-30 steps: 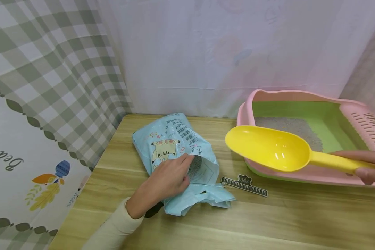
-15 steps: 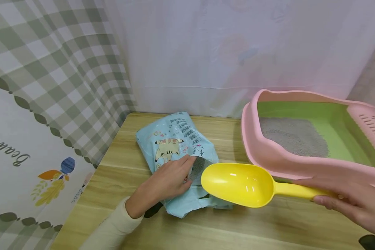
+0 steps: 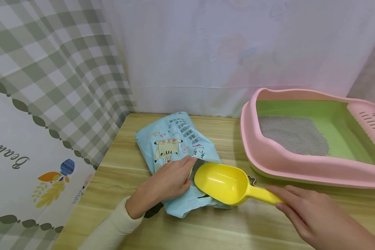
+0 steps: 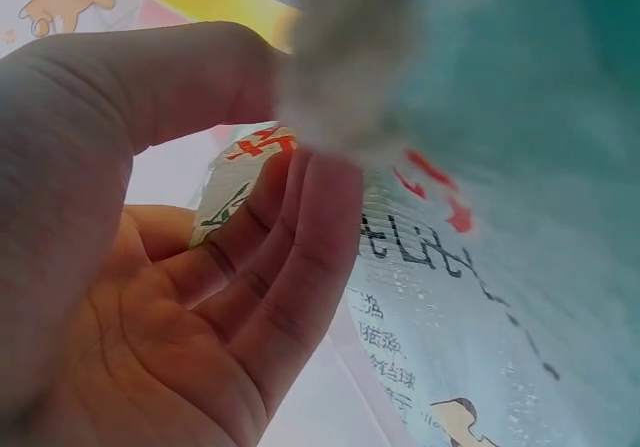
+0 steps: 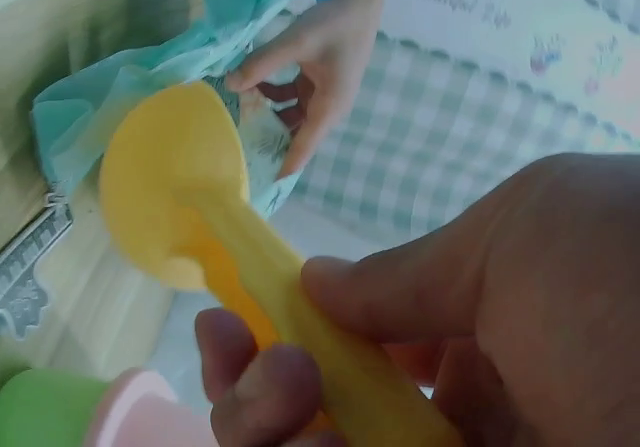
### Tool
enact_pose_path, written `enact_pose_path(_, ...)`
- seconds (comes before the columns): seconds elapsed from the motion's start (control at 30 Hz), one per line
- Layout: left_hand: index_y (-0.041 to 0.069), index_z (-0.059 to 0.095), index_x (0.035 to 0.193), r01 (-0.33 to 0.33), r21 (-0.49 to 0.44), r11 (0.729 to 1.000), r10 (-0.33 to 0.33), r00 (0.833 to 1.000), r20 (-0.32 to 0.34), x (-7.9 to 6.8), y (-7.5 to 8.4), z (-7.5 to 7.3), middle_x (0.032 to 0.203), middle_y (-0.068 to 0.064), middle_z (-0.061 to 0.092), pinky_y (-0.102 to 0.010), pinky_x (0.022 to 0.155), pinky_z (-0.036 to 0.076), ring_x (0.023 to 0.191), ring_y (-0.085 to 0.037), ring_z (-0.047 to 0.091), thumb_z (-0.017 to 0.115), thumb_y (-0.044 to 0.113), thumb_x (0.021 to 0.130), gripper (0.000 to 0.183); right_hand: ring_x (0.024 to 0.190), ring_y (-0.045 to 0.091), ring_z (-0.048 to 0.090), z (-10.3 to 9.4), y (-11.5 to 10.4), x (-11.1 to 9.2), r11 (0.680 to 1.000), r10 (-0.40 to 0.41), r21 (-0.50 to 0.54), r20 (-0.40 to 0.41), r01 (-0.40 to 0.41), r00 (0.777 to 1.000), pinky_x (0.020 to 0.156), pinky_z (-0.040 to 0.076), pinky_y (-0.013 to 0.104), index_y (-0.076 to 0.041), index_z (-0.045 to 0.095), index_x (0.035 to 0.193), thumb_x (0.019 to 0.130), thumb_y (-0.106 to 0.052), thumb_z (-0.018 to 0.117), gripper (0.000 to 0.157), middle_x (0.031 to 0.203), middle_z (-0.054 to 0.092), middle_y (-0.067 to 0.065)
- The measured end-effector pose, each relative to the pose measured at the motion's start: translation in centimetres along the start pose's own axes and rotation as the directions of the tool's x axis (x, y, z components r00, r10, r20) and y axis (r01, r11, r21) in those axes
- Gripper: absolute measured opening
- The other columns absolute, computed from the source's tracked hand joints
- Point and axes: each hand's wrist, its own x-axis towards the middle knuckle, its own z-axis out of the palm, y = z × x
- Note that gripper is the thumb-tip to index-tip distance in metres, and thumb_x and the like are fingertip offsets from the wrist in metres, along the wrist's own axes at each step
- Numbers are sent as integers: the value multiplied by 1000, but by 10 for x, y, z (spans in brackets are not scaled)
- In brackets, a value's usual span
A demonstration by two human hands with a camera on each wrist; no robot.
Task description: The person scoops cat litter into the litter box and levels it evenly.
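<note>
A light blue bag of cat litter [image 3: 172,139] with a cartoon cat lies on the table, its mouth toward the near right. My left hand [image 3: 168,178] pinches the upper edge of that mouth between thumb and fingers, lifting it; grey granules show inside. In the left wrist view the fingers curl at the bag's printed film [image 4: 440,297]. With my right hand [image 3: 312,211] I grip the handle of a yellow scoop [image 3: 222,182]. The scoop's bowl faces up, its tip right at the bag's opening, with nothing in it. The right wrist view shows the scoop's underside [image 5: 180,177].
A pink and green litter box [image 3: 300,170] stands at the right, grey litter [image 3: 293,135] piled in its left part. A piano-keyed clip [image 3: 251,180] lies behind the scoop, partly hidden. Curtains of checked cloth [image 3: 81,62] hang at the left and back of the wooden table [image 3: 218,229].
My right hand has carried the scoop left and down, from before the litter box to the bag's mouth. My left hand keeps its hold on the bag.
</note>
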Motion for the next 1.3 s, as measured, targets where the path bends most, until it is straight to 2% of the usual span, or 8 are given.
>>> enact_pose_path(0.1, -4, 59, 144, -4, 7, 1000, 4, 1000, 5, 0, 1, 0, 129, -14, 68, -38, 71, 61, 73, -22, 62, 77, 2, 95, 52, 76, -5, 49, 0, -10, 9, 1000, -13, -16, -25, 12, 1000, 63, 49, 25, -19, 72, 136, 116, -52, 50, 45, 100, 64, -24)
enact_pose_path(0.2, -3, 59, 142, -11, 14, 1000, 11, 1000, 5, 0, 2, 0, 125, -12, 68, -38, 70, 60, 72, -22, 61, 76, 1, 94, 51, 72, -7, 43, -2, -19, 21, 999, -33, 7, -39, 33, 999, 59, 42, 19, -19, 73, 128, 117, -50, 46, 43, 95, 61, -24)
enact_pose_path(0.3, -2, 59, 141, -15, 16, 1000, 15, 1000, -3, 1, 2, 0, 121, -11, 68, -37, 69, 59, 70, -21, 59, 75, 0, 94, 50, 67, -8, 35, -6, -27, 35, 999, -47, 5, -26, 47, 999, 56, 34, 17, -22, 71, 118, 119, -47, 44, 36, 85, 51, -26)
enact_pose_path(0.43, -3, 59, 142, -14, 15, 1000, 14, 1000, -6, 0, 2, 1, 122, -11, 68, -37, 69, 59, 70, -20, 57, 75, 0, 94, 51, 62, -6, 27, -9, -36, 52, 999, -47, -25, 26, 48, 999, 55, 30, 18, -24, 66, 106, 117, -35, 53, 20, 77, 35, -25)
enact_pose_path(0.53, -3, 59, 144, -11, 13, 1000, 11, 1000, -1, 0, 3, 1, 125, -12, 69, -39, 72, 60, 71, -21, 59, 74, 0, 95, 52, 61, -5, 28, -8, -40, 62, 998, -48, -46, 63, 50, 997, 55, 31, 21, -25, 61, 98, 111, -26, 61, 13, 75, 32, -24)
enact_pose_path(0.83, -3, 59, 144, -12, 21, 1000, 13, 1000, -13, 0, 2, 2, 126, -13, 69, -41, 74, 62, 75, -23, 64, 75, 0, 96, 51, 58, 2, 29, -2, -48, 83, 994, -31, -98, 150, 46, 988, 53, 30, 24, -23, 48, 82, 95, -14, 77, 33, 67, 31, -18)
enact_pose_path(1.03, -3, 58, 145, -9, 28, 1000, 9, 1000, -17, 0, 3, 3, 124, -13, 69, -40, 72, 62, 76, -23, 64, 74, 0, 96, 51, 55, 4, 29, 0, -52, 89, 995, -13, -94, 170, 30, 985, 52, 30, 24, -22, 47, 81, 98, -14, 76, 34, 66, 31, -16)
enact_pose_path(1.3, -2, 58, 144, -10, 25, 1000, 11, 1000, -18, -1, 4, 1, 123, -12, 68, -40, 76, 63, 80, -23, 66, 74, 0, 95, 51, 53, 9, 32, 17, -61, 95, 992, 53, -122, 199, -29, 979, 51, 33, 28, -18, 50, 84, 102, -16, 76, 31, 65, 36, -10)
